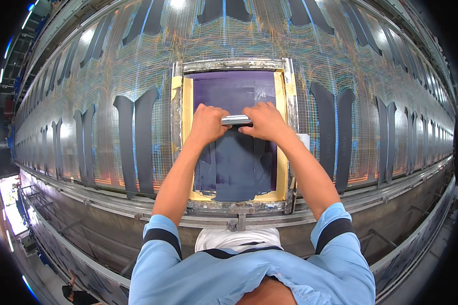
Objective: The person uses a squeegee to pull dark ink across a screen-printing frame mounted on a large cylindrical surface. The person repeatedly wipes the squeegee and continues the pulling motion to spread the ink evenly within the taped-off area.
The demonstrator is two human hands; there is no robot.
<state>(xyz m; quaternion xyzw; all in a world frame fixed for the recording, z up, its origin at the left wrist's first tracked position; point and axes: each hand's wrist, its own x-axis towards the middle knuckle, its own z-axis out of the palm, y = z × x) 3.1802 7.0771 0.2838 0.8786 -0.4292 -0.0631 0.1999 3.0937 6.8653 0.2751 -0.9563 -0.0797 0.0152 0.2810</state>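
Both hands grip a squeegee [236, 120] with a silver metal handle, held crosswise over a printing screen. My left hand [207, 123] is closed round its left end, and my right hand [263, 121] round its right end, thumbs toward me. Below them the screen's mesh [229, 91] is purple at the far part. Dark grey ink [234, 175] covers its middle and near part. A worn metal screen frame [234, 64] surrounds the mesh, with yellowish tape [187, 107] along its inner edges. The squeegee's blade is hidden by the handle and hands.
The screen lies on a long printing table [188, 43] marked with many coloured lines. Dark fabric pieces [145, 137] lie in pairs along it on both sides. A metal rail [112, 195] with a clamp bracket [241, 216] runs along the near edge. Another person [79, 295] is at lower left.
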